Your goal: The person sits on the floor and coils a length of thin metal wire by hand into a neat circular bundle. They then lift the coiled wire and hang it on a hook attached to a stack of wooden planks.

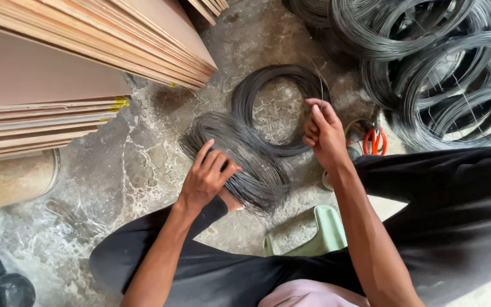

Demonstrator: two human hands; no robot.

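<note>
The person sits low over a stained concrete floor [143, 170], with legs in dark trousers [456, 204] spread to both sides.

The left hand [207, 177] rests on a bundle of cut wire pieces [240, 156], thin dark strands that lie together in a thick sheaf. This bundle lies on the floor in front of the person, near the middle of the view, and one end reaches toward the left knee. The fingers of this hand are curled and close together, and they press on the top of the bundle; I cannot tell if they really clamp some strands or only lie on them.

The right hand [325, 133] is raised a little above the floor, just beside the right rim of a small coil of dark wire [279, 108]. Its thumb and first fingers are pinched together on a single thin strand of wire [320, 82] that goes up from the fingertips. The small coil lies flat on the floor and its lower edge touches the bundle.

Scissors with orange handles [374, 141] lie on the floor just to the right of the right hand. Large coils of grey wire [439, 68] are piled at the upper right corner. A stack of plywood sheets [58, 68] fills the upper left. A pale green slipper [319, 233] is under the right forearm.
</note>
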